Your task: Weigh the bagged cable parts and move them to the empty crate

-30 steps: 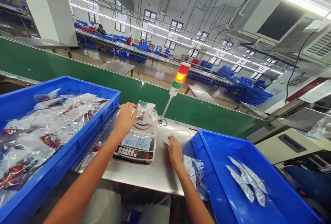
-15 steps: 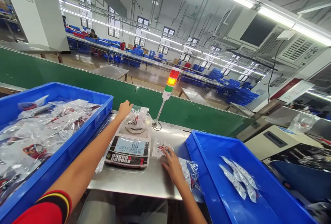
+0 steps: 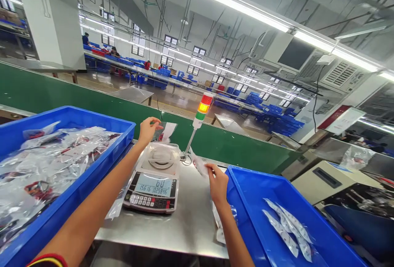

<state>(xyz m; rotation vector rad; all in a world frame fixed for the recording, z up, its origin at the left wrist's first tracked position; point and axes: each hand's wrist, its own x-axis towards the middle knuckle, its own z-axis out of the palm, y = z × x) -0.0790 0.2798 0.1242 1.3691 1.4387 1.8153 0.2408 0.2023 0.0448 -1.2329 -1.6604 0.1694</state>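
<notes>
My left hand (image 3: 148,130) pinches a clear plastic bag (image 3: 166,132) with a white patch and small red parts inside. It holds this bag just above the pan of the digital counting scale (image 3: 154,180), whose display is lit. To the right, my right hand (image 3: 218,181) grips the edge of a second small plastic bag (image 3: 199,165), raised off the steel table (image 3: 191,217). What is in that bag is blurred. More bagged parts (image 3: 218,222) lie on the table beside my right forearm, partly hidden by it.
At left, a blue bin (image 3: 123,129) is heaped with bagged parts. The blue bin (image 3: 237,176) at right holds several white printed packets (image 3: 287,226). A signal tower (image 3: 201,109) with its amber lamp lit stands behind the scale, before a green barrier (image 3: 246,139). A beige machine (image 3: 326,180) sits far right.
My left hand has lifted its bag off the scale pan. My right hand has picked up the small bag from the table and raised it. The view has shifted slightly.
</notes>
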